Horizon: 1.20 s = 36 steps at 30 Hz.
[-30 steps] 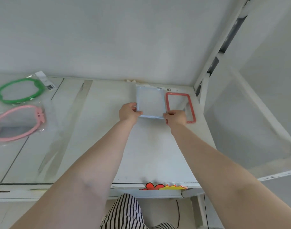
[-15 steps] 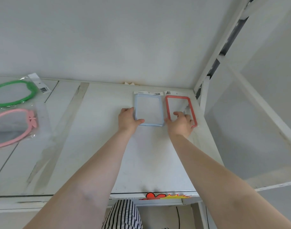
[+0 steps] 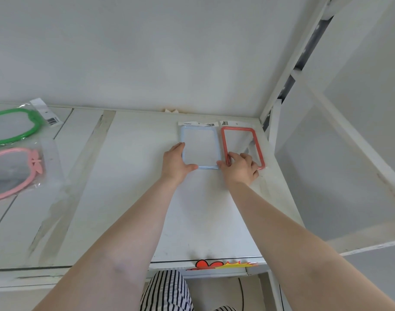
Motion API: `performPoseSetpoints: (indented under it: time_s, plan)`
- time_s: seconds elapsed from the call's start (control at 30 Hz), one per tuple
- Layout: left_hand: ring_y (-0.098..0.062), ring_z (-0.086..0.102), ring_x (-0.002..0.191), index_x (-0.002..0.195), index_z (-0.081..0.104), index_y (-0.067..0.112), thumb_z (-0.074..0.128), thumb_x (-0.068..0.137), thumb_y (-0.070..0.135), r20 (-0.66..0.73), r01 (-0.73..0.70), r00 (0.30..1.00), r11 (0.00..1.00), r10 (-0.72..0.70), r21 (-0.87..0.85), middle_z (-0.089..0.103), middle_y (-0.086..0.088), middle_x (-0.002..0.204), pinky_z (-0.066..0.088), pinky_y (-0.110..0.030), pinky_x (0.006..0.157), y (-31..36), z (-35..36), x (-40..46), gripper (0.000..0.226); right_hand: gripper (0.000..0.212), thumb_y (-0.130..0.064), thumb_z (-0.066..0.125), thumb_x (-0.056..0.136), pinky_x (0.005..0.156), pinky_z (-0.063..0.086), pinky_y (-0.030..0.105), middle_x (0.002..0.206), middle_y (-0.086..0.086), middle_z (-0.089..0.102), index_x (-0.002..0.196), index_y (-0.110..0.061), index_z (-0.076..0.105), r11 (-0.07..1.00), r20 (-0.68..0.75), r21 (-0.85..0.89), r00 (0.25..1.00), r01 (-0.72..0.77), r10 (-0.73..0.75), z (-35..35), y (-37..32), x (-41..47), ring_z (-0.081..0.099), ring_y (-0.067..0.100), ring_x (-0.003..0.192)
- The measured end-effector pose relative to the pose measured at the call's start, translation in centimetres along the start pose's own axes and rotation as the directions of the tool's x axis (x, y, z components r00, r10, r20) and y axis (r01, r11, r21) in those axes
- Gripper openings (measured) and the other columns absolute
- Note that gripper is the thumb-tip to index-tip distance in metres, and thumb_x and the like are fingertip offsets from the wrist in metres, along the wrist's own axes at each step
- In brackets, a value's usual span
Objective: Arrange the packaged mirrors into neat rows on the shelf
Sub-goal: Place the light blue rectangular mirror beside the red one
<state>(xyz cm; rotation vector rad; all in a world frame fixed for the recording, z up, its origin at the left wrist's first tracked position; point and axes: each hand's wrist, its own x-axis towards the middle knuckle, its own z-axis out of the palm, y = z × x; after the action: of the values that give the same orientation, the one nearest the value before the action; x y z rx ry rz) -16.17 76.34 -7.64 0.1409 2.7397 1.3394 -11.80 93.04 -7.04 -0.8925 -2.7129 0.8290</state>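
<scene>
No legible text, barcodes only

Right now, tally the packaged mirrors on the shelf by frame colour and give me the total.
Light-blue rectangular plastic-framed mirror: 1
Red rectangular plastic-framed mirror: 1
Green oval plastic-framed mirror: 1
Pink oval plastic-framed mirror with a bow: 1
Total: 4 mirrors, two rectangular at the right back corner, two oval at the left edge of the view.
</scene>
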Motion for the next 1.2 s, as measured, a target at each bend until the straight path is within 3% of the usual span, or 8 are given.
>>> performPoseSetpoints:
  time_s: [0.33, 0.53, 0.6, 0.87, 1.0, 1.2]
  plan:
    - [-0.031, 0.046, 0.128, 0.145, 0.036, 0.012, 0.082, 0.071, 0.020, 0.014, 0.019, 1.000, 1.000, -0.018, -0.023, 0.049, -0.010, 0.143, 0.036, -0.040, 0.111, -0.2, 0.3, 0.2, 0.088, 0.043, -0.045, 0.067, 0.081, 0.109, 0.021, 0.041, 0.143, 0.003, 0.041, 0.121, -0.029, 0.062, 1.000, 0.025, -0.007, 1.000, -0.005, 0.006, -0.3, 0.0, 0.1, 0.031, 0.031, 0.132]
    - [-0.030, 0.025, 0.143, 0.148, 0.028, 0.017, 0.071, 0.079, 0.038, 0.027, -0.025, 0.999, 0.977, 0.020, 0.214, 0.027, -0.014, 0.155, 0.021, -0.034, 0.116, 0.1, -0.1, 0.1, 0.084, 0.052, -0.047, 0.067, 0.081, 0.107, 0.024, 0.042, 0.143, 0.002, 0.044, 0.128, -0.030, 0.056, 1.000, 0.021, 0.003, 0.999, -0.027, 0.027, -0.8, -0.2, 0.1, 0.031, 0.029, 0.135]
    - [-0.029, 0.025, 0.143, 0.148, 0.028, 0.015, 0.066, 0.084, 0.040, 0.024, -0.030, 0.999, 0.966, 0.025, 0.256, 0.030, -0.014, 0.154, 0.020, -0.034, 0.115, 0.6, -0.8, -0.6, 0.078, 0.052, -0.045, 0.067, 0.082, 0.107, 0.024, 0.042, 0.143, 0.001, 0.045, 0.129, -0.028, 0.055, 1.000, 0.023, 0.004, 1.000, -0.011, 0.011, -1.5, -0.4, -0.4, 0.031, 0.029, 0.135]
    - [-0.031, 0.048, 0.120, 0.138, 0.046, 0.022, 0.065, 0.082, 0.020, 0.064, -0.003, 0.998, 0.935, -0.021, 0.354, 0.053, -0.007, 0.133, 0.039, -0.034, 0.101, 2.8, -6.2, -11.4, 0.059, 0.049, -0.031, 0.071, 0.081, 0.100, 0.034, 0.037, 0.130, 0.003, 0.058, 0.127, -0.024, 0.057, 0.979, 0.216, 0.041, 0.955, 0.201, -0.205, -5.3, -1.8, -8.0, 0.044, 0.028, 0.123]
    - [-0.030, 0.052, 0.118, 0.135, 0.050, 0.023, 0.063, 0.082, 0.019, 0.023, 0.058, 0.997, 0.908, -0.075, 0.415, 0.055, -0.004, 0.133, 0.041, -0.033, 0.100, 1.4, -8.6, -17.1, 0.055, 0.046, -0.028, 0.069, 0.083, 0.101, 0.036, 0.033, 0.130, 0.001, 0.058, 0.127, -0.024, 0.057, 0.947, 0.343, 0.085, 0.883, 0.309, -0.319, -5.4, -2.9, -13.0, 0.045, 0.025, 0.122]
    - [-0.028, 0.051, 0.119, 0.136, 0.049, 0.023, 0.059, 0.084, 0.019, -0.044, 0.142, 0.990, 0.882, -0.137, 0.448, 0.055, -0.004, 0.134, 0.042, -0.034, 0.099, -2.0, -12.9, -22.4, 0.052, 0.045, -0.024, 0.067, 0.083, 0.101, 0.039, 0.034, 0.129, 0.003, 0.058, 0.128, -0.022, 0.057, 0.879, 0.403, 0.121, 0.786, 0.462, -0.469, -4.6, -4.5, -19.1, 0.045, 0.026, 0.123]
